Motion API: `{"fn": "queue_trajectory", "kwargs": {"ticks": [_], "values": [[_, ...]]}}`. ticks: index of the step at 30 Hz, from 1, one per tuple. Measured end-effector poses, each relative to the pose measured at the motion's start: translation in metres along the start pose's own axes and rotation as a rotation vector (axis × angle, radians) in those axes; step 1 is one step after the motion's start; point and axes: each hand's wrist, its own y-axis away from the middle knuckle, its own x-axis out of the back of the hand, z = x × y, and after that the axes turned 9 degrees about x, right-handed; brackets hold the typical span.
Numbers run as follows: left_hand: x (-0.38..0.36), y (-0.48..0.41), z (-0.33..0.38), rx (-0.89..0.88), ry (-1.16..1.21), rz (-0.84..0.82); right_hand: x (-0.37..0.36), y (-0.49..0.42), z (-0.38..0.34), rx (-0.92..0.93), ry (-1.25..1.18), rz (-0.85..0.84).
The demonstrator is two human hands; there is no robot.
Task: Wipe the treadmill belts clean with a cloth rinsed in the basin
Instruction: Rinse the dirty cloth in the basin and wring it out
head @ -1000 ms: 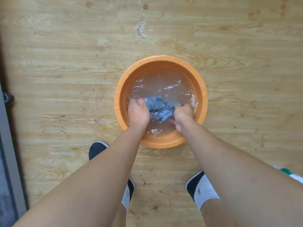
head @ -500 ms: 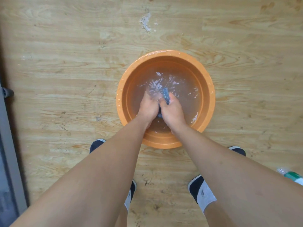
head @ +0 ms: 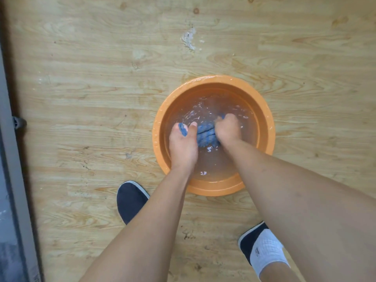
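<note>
Orange basin of water on wooden floor, containing bunched blue cloth at the water's surface, left hand and right hand each with fingers curled tight round one end of it; two dark shoes nearby.

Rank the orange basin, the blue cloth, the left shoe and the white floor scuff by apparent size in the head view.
1. Orange basin
2. Left shoe
3. Blue cloth and white scuff: these look alike. The cloth is bunched and partly hidden, so they are left unranked.
</note>
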Motion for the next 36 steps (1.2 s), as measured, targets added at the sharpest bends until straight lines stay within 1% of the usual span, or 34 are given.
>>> {"fn": "queue_trajectory", "kwargs": {"ticks": [1,4,5,7,9,11,12,14,15,17,19,20,22,24,25,27,30,32,34,36], "values": [[0.001,0.001,0.0,0.007,-0.014,0.016,0.006,0.0,0.002,-0.014,0.017,0.031],[0.0,-0.004,-0.003,0.084,-0.132,-0.007,0.016,0.011,0.007,0.048,0.025,0.107],[-0.005,-0.008,-0.006,0.094,-0.163,-0.024,0.017,0.014,0.009,0.068,0.01,0.105],[-0.013,-0.014,-0.006,0.119,-0.192,-0.054,0.018,0.027,0.012,0.117,-0.114,0.02],[-0.021,-0.021,-0.003,0.155,-0.148,-0.085,0.014,0.041,0.016,0.219,-0.192,-0.082],[-0.026,-0.023,0.001,0.207,-0.108,-0.159,0.004,0.05,0.02,0.349,-0.134,-0.121],[-0.03,-0.022,0.002,0.244,-0.069,-0.209,0.0,0.052,0.022,0.382,-0.1,-0.106],[-0.039,-0.02,0.006,0.341,0.088,-0.283,-0.008,0.051,0.02,0.365,-0.055,-0.035],[-0.042,-0.019,0.006,0.389,0.175,-0.296,-0.011,0.05,0.017,0.337,-0.036,-0.004],[-0.039,-0.015,0.006,0.419,0.243,-0.275,-0.013,0.044,0.008,0.297,0.01,-0.015],[-0.028,-0.015,0.001,0.392,0.244,-0.254,-0.012,0.037,-0.004,0.288,0.108,-0.104],[-0.021,-0.014,-0.002,0.348,0.2,-0.254,-0.012,0.034,-0.006,0.283,0.127,-0.162],[-0.012,-0.015,-0.011,0.215,0.067,-0.233,-0.01,0.027,-0.009,0.252,0.18,-0.262],[-0.007,-0.011,-0.02,0.076,-0.077,-0.221,-0.006,0.021,-0.006,0.237,0.231,-0.284],[-0.006,-0.006,-0.021,0.025,-0.133,-0.218,-0.003,0.02,-0.004,0.229,0.249,-0.274],[-0.007,0.004,-0.022,0.001,-0.155,-0.191,0.003,0.018,0.003,0.212,0.221,-0.258],[-0.005,0.009,-0.019,-0.016,-0.073,-0.031,0.008,0.015,0.01,0.154,0.148,-0.111],[-0.006,0.007,-0.017,0.004,-0.131,0.041,0.012,0.014,0.016,0.057,0.012,0.011],[-0.009,0.002,-0.013,0.044,-0.156,0.059,0.014,0.016,0.024,-0.02,-0.144,0.109],[-0.013,-0.003,-0.008,0.077,-0.123,0.055,0.016,0.027,0.029,0.007,-0.228,0.138]]}}
